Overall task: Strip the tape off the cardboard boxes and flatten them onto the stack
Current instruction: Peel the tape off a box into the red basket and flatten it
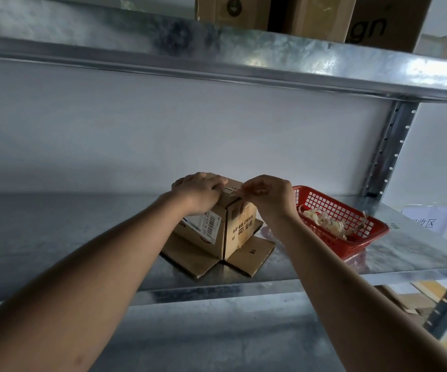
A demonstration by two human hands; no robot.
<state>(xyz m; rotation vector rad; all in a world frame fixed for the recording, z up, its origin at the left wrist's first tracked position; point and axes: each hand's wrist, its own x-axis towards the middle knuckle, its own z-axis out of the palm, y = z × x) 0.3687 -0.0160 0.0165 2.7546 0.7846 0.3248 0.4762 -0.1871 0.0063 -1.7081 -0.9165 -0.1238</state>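
Grip: right hand (268, 196) has its fingertips pinched together on a strip of clear packing tape (237, 194) at the top of the small brown cardboard box (217, 229); left hand (199, 190) lies palm-down over the box top with fingers curled over the far edge, holding it down.
Box spot: sits about mid-width on the galvanised steel shelf (82, 237), a bit back from the front edge, standing on its splayed-out bottom flaps (249, 257). So the underside looks already opened, top seam still being worked.
Tape: lifted end is crinkled and see-through, hard to say how much is still stuck along the seam.
Handling guess: box looks light and empty, so it'll probably slide or tip if the left hand lets up. Corrugated walls are stiff enough to brace against, but thin tape like this tends to tear or split, so a low pinch close to the seam seems safest.
Scrap bin: red plastic mesh basket (340, 224) near the right end of the shelf, just beside the right wrist, already holding a wad of peeled tape (324, 221).
Other stuff: more brown cartons (276, 12) on the shelf above; flattened cardboard (405, 302) peeks out below at the right, probably the stack.
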